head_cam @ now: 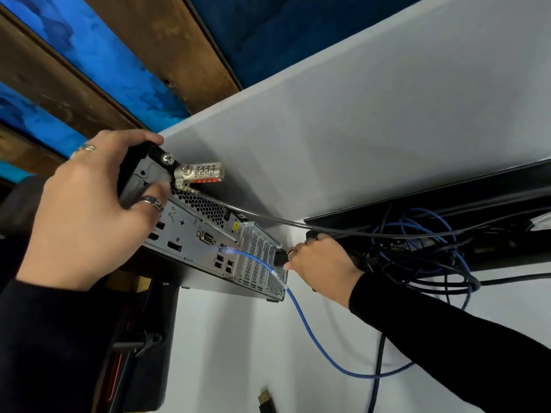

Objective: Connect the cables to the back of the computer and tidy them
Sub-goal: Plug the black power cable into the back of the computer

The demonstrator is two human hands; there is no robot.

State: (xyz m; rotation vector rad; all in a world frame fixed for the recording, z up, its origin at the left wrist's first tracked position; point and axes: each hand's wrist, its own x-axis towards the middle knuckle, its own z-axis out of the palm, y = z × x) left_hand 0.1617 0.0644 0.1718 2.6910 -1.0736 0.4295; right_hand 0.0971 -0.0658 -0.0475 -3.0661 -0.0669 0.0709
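Note:
The small computer (205, 239) shows its metal back panel with ports, tilted across the middle of the view. My left hand (89, 210) grips its upper left corner. A blue network cable (301, 317) is plugged into the back panel and loops down to the right. My right hand (319, 263) holds a black power plug (279, 257) against the right end of the panel. A combination lock (202, 173) with a steel security cable (268, 217) hangs from the top corner.
A white perforated desk screen (357, 120) stands behind the computer. On the right a black cable tray (447, 198) holds a tangle of blue and black cables (423, 248). A loose black connector (265, 399) lies at the bottom. A dark stand (140, 347) sits lower left.

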